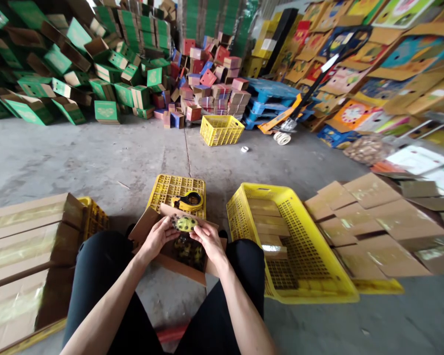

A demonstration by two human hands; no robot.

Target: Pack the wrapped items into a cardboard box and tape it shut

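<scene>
Left hand (159,234) and right hand (208,238) grip black-spotted yellow oval object (185,224) over open brown cardboard box (181,268); perforated yellow crate (316,239) stands right.

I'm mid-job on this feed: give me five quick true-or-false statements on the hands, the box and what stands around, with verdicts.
1. The left hand and right hand hold a spotted item between them. True.
2. The cardboard box between the legs is taped shut. False: it is open, with more spotted pieces inside.
3. A yellow-and-black tool lies on the small crate beyond the box. True.
4. The large yellow crate stands on the person's left. False: it stands on the right and holds brown boxes.
5. The pallets beside the pallet jack are blue. True.
</scene>
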